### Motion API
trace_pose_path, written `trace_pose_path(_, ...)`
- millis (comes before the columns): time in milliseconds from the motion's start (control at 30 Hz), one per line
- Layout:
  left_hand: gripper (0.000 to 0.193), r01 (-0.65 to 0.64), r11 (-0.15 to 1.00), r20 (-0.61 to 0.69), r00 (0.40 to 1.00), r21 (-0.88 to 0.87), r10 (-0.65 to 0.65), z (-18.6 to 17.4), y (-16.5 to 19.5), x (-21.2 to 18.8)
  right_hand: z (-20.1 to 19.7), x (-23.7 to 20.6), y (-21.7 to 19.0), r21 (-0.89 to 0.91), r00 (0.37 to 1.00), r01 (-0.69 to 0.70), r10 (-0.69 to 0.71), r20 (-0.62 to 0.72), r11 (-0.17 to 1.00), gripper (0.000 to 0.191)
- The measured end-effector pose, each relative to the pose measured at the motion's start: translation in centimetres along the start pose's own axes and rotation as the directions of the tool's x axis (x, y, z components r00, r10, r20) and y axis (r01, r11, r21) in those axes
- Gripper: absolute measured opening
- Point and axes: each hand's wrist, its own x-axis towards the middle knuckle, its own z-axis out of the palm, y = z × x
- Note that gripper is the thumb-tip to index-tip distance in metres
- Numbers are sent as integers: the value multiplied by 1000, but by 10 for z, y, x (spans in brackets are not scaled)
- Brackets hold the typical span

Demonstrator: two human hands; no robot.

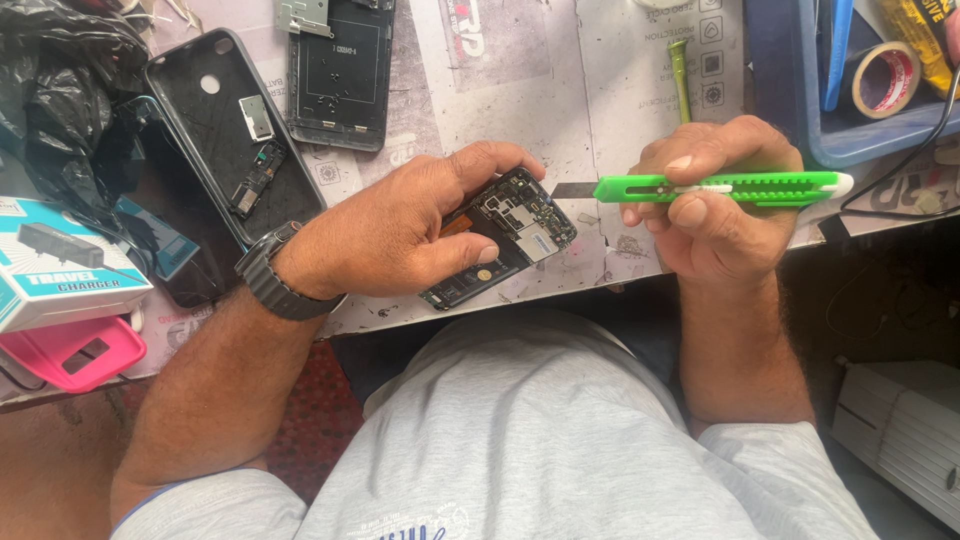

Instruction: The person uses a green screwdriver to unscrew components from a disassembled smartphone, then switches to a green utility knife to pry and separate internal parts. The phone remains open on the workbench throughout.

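Note:
My left hand grips an opened phone with its circuit board and metal shields exposed, held tilted at the near edge of the worktable. A dark watch sits on that wrist. My right hand holds a bright green utility knife level. Its dark blade points left toward the phone's top right corner and ends just short of it.
A black phone case holding small parts lies at the left, with a phone frame behind it. A boxed charger and a pink case sit at far left. A blue tray with a tape roll stands at right.

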Motion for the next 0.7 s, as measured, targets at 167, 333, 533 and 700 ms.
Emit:
trace_pose_path(167,62,13,1000,0,1000,13,-13,0,2,1,-1,0,0,-4,1000,0,0,0,1000,17)
trace_pose_path(333,62,31,999,-2,1000,33,-31,0,1,2,-1,1,-1,-9,1000,1,-1,15,1000,17)
trace_pose_path(533,62,21,999,-4,1000,41,-21,0,2,1,2,3,-2,-10,1000,-4,3,-9,1000,17)
trace_pose_path(700,62,22,998,-6,1000,59,-22,2,0,2,2,2,-2,-9,1000,1,-1,-5,1000,17)
